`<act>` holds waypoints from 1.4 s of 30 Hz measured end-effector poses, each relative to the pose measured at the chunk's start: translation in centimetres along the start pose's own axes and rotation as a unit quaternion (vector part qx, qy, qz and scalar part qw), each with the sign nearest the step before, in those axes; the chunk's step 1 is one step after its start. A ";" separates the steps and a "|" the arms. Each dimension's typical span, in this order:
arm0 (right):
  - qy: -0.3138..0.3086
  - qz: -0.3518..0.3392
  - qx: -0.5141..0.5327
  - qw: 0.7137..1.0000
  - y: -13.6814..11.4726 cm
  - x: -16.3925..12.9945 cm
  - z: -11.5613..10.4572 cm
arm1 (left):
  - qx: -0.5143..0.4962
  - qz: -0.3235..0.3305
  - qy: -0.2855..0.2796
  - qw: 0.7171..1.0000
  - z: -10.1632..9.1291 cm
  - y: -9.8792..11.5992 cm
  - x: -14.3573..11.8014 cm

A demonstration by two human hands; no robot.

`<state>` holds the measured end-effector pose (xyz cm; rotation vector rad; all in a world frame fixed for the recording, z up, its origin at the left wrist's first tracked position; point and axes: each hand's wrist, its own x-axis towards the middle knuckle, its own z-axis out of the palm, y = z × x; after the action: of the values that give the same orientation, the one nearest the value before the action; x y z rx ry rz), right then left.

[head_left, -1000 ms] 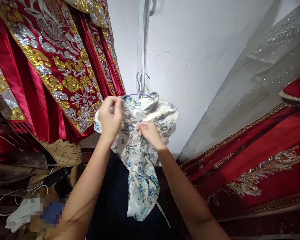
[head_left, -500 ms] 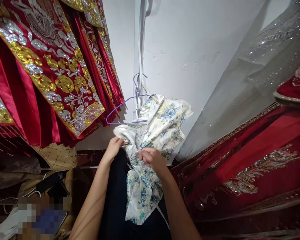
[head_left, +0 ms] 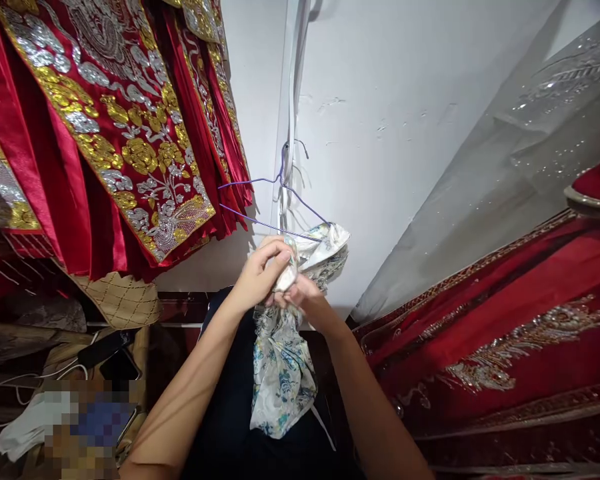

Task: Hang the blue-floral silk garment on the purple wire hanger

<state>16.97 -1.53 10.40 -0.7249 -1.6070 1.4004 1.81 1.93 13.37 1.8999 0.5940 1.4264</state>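
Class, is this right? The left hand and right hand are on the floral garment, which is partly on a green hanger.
Not quite: the head view shows a purple hanger, not green. The left hand and right hand are on the floral garment, which is partly on it.

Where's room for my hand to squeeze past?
Maybe through the left half of the hanger, between its wires, or along the wall between hanger and sheer cloth. It's crowded where left hand and right hand hold the flowery shirt, and lower left, around black gadgets and white cloth.

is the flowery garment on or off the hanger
Partly on: the garment covers the hanger's right end in view; the hanger is bare at left.
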 end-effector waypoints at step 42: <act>0.101 -0.055 -0.459 0.881 -5.3 5.2 -13.5 | 0.545 -0.174 -0.028 0.820 -13.0 -5.4 -0.5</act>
<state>27.06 8.28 16.72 -1.2340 -2.0749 0.3796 -10.52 8.40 11.20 2.4107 1.9171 0.7788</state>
